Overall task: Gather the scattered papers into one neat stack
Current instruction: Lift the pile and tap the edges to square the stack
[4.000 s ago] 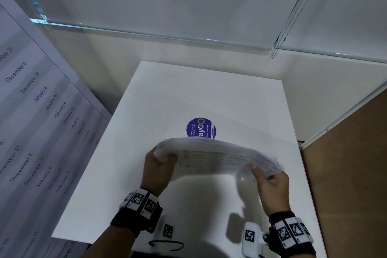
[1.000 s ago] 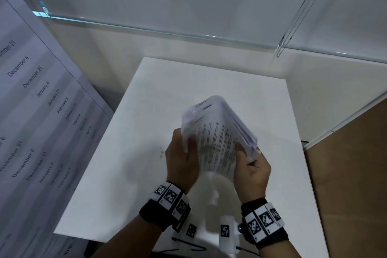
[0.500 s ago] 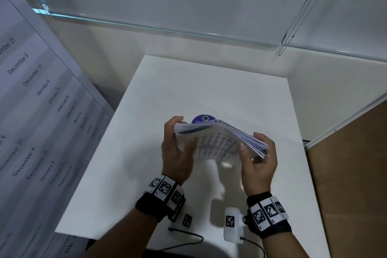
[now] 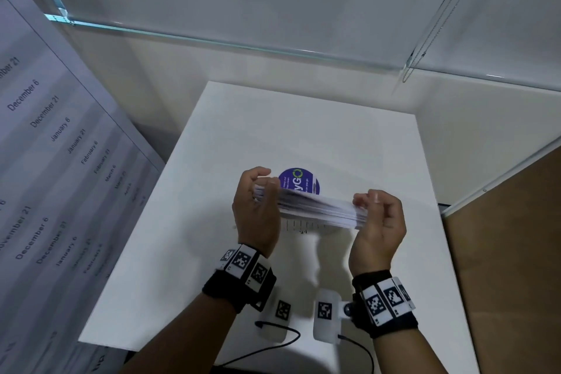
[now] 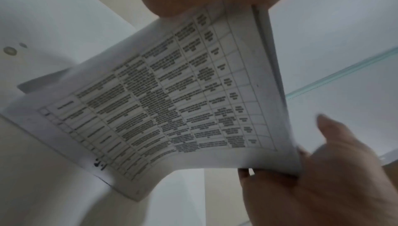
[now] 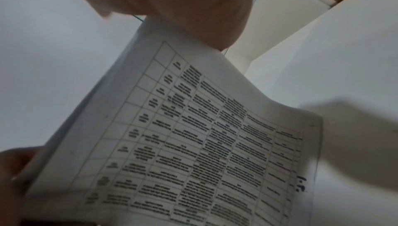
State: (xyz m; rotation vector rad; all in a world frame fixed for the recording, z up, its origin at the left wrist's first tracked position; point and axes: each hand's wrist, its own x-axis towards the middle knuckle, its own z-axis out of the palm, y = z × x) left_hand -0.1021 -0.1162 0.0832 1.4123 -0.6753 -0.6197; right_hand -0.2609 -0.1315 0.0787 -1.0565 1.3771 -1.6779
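Levelled since a moment ago, the paper stack [image 4: 315, 209] spans between both grips, left hand [image 4: 256, 209] and right hand [image 4: 379, 222] each clamping an end above the bench [image 4: 212, 161].

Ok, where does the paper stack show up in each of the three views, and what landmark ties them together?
Head: the paper stack sits mid-frame, seen edge-on, held above the white table between the left hand and the right hand.
Left wrist: its printed underside fills the centre.
Right wrist: the underside fills the centre and lower frame.
Shared landmark: the printed grid table on the bottom sheet, with a handwritten mark near its edge.
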